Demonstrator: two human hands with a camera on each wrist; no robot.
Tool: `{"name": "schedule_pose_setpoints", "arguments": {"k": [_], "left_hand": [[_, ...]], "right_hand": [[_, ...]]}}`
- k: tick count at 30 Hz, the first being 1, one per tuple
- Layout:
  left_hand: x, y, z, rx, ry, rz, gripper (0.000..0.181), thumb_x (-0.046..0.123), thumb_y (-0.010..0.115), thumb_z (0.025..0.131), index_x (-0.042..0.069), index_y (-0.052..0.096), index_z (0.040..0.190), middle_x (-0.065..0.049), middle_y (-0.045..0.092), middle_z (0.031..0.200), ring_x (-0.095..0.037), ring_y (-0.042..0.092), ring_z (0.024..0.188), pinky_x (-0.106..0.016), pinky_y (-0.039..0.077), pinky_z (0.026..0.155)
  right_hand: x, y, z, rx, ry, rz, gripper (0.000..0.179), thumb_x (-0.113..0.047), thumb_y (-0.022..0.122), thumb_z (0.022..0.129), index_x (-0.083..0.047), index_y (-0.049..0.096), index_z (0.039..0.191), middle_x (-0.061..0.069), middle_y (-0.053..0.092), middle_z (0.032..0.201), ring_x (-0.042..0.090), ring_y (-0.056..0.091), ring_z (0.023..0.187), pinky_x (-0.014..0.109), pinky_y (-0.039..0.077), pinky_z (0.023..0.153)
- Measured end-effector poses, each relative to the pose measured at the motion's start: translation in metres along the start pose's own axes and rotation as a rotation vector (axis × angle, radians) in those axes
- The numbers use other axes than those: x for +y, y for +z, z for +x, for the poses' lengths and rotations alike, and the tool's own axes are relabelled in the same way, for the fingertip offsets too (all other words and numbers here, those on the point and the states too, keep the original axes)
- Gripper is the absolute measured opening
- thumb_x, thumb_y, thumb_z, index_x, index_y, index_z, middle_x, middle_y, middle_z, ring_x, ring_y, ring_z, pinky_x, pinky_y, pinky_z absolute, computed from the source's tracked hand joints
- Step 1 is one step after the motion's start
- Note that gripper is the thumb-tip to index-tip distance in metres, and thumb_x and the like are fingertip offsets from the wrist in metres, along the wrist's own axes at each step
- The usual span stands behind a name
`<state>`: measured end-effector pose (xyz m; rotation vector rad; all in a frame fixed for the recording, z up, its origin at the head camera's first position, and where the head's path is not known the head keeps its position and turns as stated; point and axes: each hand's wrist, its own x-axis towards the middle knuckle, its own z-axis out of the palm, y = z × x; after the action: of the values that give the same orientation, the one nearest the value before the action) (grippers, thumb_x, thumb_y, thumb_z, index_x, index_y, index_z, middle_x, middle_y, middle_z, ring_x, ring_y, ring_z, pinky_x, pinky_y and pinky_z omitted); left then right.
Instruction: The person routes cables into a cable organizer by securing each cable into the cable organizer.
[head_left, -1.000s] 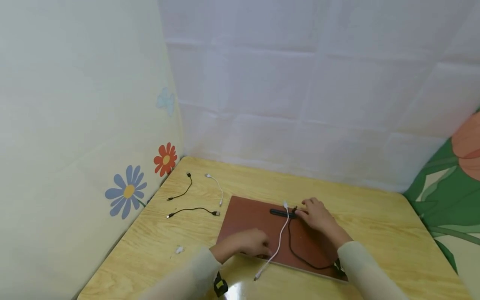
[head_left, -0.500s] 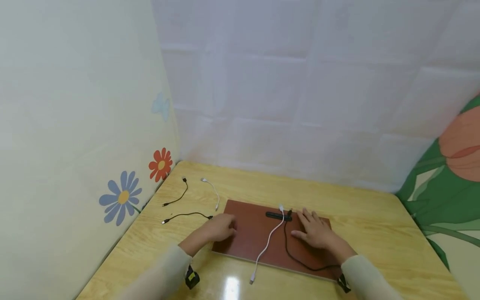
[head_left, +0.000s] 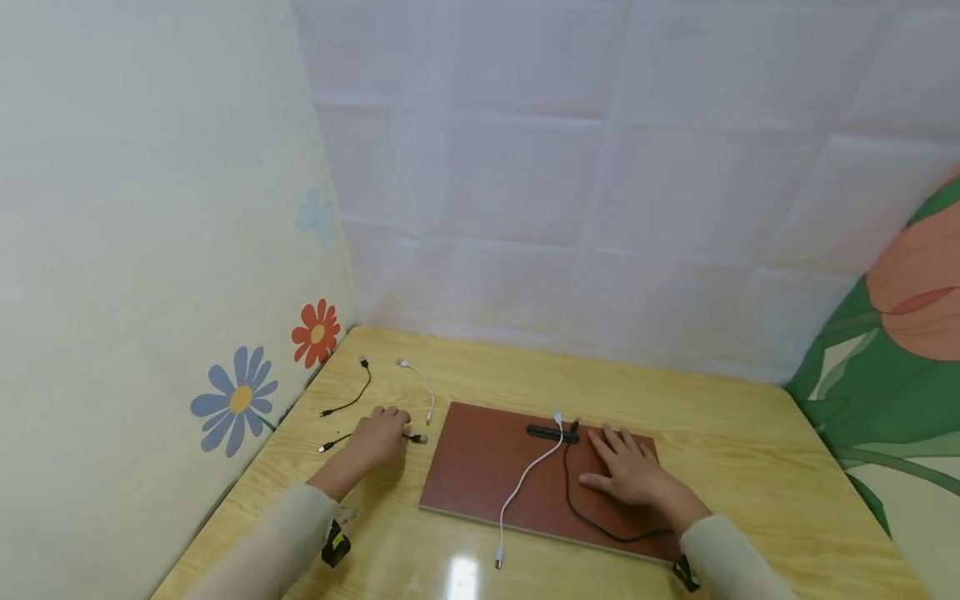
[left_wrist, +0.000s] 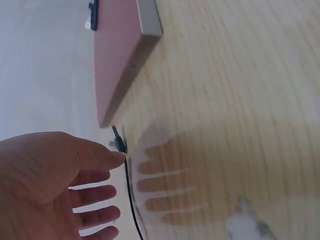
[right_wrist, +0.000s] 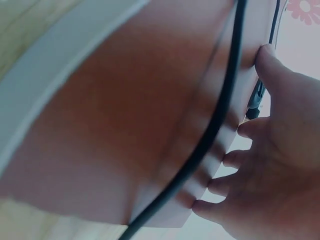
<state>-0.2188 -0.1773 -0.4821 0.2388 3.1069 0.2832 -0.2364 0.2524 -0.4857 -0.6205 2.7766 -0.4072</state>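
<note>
One black cable, under left grip (partly hidden)

This looked like a screened-off tabletop corner indoors; the wider building could not be told. A wood-grain table filled the space, shiny enough to throw back a patch of light, with a reddish-brown board on it. Behind stood a pale, fold-creased sheet; to the left, a cream panel with a blue flower and a red flower; to the right, a green-leaved print.
</note>
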Motion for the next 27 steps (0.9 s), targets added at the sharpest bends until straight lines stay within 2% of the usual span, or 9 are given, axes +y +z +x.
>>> {"name": "schedule_pose_setpoints", "arguments": {"k": [5, 11, 14, 18, 22, 27], "left_hand": [[-0.016, -0.001, -0.001, 0.001, -0.018, 0.068, 0.017, 0.010, 0.063, 0.098, 0.005, 0.065, 0.114, -0.015, 0.063, 0.109, -0.039, 0.056, 0.107, -0.058, 0.051, 0.084], [-0.027, -0.002, 0.001, -0.009, -0.012, 0.078, 0.016, 0.011, 0.067, 0.096, 0.004, 0.067, 0.110, -0.015, 0.063, 0.107, -0.038, 0.057, 0.106, -0.059, 0.051, 0.084], [-0.031, -0.001, 0.001, -0.003, -0.005, 0.074, 0.013, 0.011, 0.067, 0.096, 0.005, 0.068, 0.108, -0.013, 0.065, 0.106, -0.036, 0.059, 0.102, -0.058, 0.052, 0.083], [-0.036, 0.000, 0.001, 0.014, -0.001, 0.061, 0.002, 0.008, 0.067, 0.096, 0.008, 0.069, 0.096, -0.008, 0.064, 0.093, -0.032, 0.061, 0.089, -0.053, 0.053, 0.076], [-0.037, -0.003, 0.000, -0.006, -0.014, 0.048, 0.007, 0.006, 0.069, 0.094, 0.009, 0.068, 0.088, -0.005, 0.061, 0.087, -0.029, 0.060, 0.084, -0.049, 0.054, 0.073], [-0.036, -0.005, 0.002, -0.037, -0.032, 0.039, 0.009, 0.010, 0.074, 0.092, 0.010, 0.067, 0.087, -0.004, 0.061, 0.087, -0.027, 0.059, 0.084, -0.047, 0.054, 0.074]], "right_hand": [[0.001, 0.002, 0.000, -0.006, 0.016, -0.006, 0.086, -0.056, 0.057, 0.098, -0.001, 0.029, 0.158, 0.030, 0.014, 0.163, 0.057, 0.009, 0.148, 0.078, 0.012, 0.109], [0.000, 0.003, 0.000, 0.003, 0.007, -0.003, 0.086, -0.056, 0.058, 0.098, 0.000, 0.030, 0.157, 0.032, 0.015, 0.163, 0.058, 0.010, 0.147, 0.079, 0.013, 0.108], [0.000, 0.004, -0.001, -0.001, 0.010, 0.003, 0.087, -0.056, 0.058, 0.097, 0.000, 0.030, 0.157, 0.032, 0.015, 0.163, 0.058, 0.010, 0.147, 0.079, 0.012, 0.109], [0.000, 0.004, 0.000, -0.005, 0.016, 0.001, 0.087, -0.057, 0.057, 0.098, 0.000, 0.029, 0.157, 0.031, 0.014, 0.163, 0.057, 0.009, 0.147, 0.078, 0.012, 0.109], [-0.001, 0.004, 0.000, -0.012, 0.013, -0.006, 0.087, -0.057, 0.057, 0.098, -0.001, 0.029, 0.158, 0.031, 0.015, 0.163, 0.057, 0.009, 0.147, 0.078, 0.012, 0.109], [-0.001, 0.003, 0.000, -0.020, 0.015, -0.003, 0.087, -0.057, 0.057, 0.098, -0.001, 0.029, 0.158, 0.031, 0.014, 0.163, 0.057, 0.009, 0.147, 0.079, 0.012, 0.109]]}}
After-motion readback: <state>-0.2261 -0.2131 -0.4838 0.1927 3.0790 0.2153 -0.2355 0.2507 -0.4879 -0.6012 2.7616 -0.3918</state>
